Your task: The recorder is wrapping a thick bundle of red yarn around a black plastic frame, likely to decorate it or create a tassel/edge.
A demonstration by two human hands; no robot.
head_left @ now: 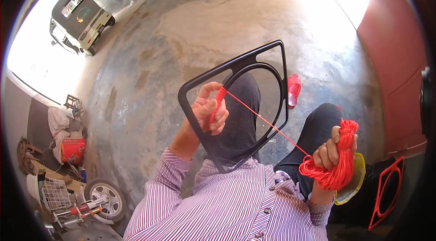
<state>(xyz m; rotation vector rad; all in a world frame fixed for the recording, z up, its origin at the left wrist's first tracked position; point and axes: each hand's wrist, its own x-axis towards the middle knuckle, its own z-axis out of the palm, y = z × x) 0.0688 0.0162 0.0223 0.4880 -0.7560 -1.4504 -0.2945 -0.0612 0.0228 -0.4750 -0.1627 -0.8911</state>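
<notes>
A flat black frame (pixel 236 65) with angled corners and a round ring inside is tilted in front of my knees. My left hand (pixel 208 110) is closed around the ring's left side, where red cord (pixel 220 97) is wound in tight, close turns. From those turns one strand runs taut across the ring's opening, down to the right. It leads to a thick bundle of red cord (pixel 344 164) with loose loops hanging from it. My right hand (pixel 328 154) grips this bundle beside my right knee, fingers wrapped around it.
A red shoe (pixel 294 91) shows beyond the frame on the concrete floor (pixel 150 73). At lower right are a red frame (pixel 385 191) and a yellow-edged item (pixel 359 179). A wheel (pixel 106 199) and a red bag (pixel 73 151) lie left. A three-wheeled vehicle (pixel 81 17) stands far left.
</notes>
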